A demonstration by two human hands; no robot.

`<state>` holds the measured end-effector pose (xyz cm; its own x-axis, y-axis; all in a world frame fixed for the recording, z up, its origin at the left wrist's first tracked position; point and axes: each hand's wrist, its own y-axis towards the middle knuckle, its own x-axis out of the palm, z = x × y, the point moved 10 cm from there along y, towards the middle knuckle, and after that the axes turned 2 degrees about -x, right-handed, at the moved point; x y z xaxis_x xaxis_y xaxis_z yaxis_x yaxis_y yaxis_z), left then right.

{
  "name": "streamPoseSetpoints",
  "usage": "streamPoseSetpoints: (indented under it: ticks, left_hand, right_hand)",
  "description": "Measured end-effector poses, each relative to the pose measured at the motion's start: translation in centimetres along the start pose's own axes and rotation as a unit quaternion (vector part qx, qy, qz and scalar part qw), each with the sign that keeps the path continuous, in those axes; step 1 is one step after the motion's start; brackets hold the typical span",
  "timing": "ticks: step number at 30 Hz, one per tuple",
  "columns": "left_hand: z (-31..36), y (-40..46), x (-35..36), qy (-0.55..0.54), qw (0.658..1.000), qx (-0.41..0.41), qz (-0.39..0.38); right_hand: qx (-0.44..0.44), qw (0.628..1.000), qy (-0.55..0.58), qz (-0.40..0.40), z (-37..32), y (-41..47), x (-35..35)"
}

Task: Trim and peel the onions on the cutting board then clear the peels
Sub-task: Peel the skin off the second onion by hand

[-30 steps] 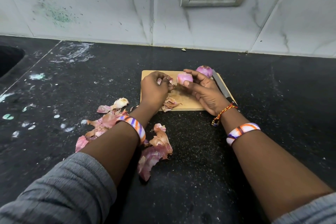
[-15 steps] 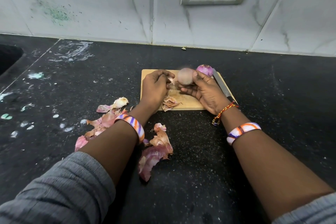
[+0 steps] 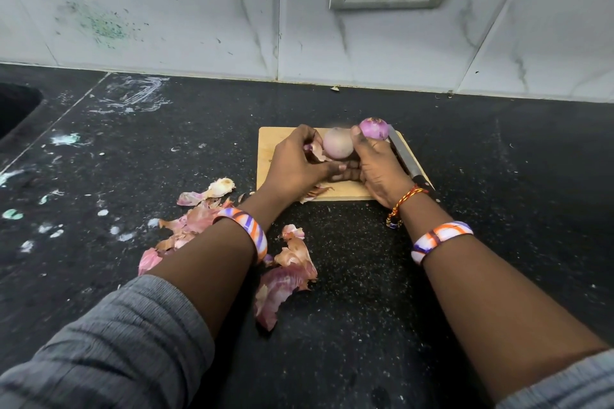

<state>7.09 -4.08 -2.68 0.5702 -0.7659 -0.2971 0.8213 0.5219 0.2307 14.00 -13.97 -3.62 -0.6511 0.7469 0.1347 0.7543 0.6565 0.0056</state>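
Compared with a second ago, the onion (image 3: 338, 147) gripped in the right hand (image 3: 378, 169) over the cutting board (image 3: 267, 149) has turned, and the left hand (image 3: 295, 164) pinches a loosened peel (image 3: 317, 152), so peeling seems nearly finished.

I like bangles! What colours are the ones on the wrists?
White with orange and purple stripes, on both the left bangle and right bangle, clear in the head view.

Pale pink onion (image 3: 338, 143), purple onion (image 3: 374, 128), tan cutting board (image 3: 265, 143), orange-purple striped bangles (image 3: 249, 229), speckled black counter (image 3: 498, 176)
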Motion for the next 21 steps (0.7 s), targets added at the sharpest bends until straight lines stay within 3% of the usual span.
streamPoseSetpoints:
  ticks: [5, 10, 15, 19, 21]
  left_hand:
    - [0.6, -0.1, -1.0, -0.015, 0.998, 0.035, 0.042]
    - [-0.7, 0.1, -1.5, -0.111, 0.991, -0.035, 0.062]
    - [-2.1, 0.3, -2.0, -0.232, 0.962, -0.108, 0.098]
    - [-0.3, 1.9, -3.0, -0.139, 0.98, -0.103, 0.098]
    - [0.7, 2.7, -3.5, -0.041, 0.993, -0.076, 0.082]
  right_hand:
    - [0.021, 0.999, -0.033, 0.0, 0.2, 0.0, 0.3]
    - [0.031, 0.999, 0.009, 0.027, 0.2, 0.1, -0.1]
    - [0.057, 0.99, 0.123, 0.04, 0.4, 0.1, -0.5]
    - [0.077, 0.974, 0.212, 0.038, 0.4, 0.1, -0.9]
    - [0.046, 0.988, 0.146, 0.027, -0.1, 0.2, -1.3]
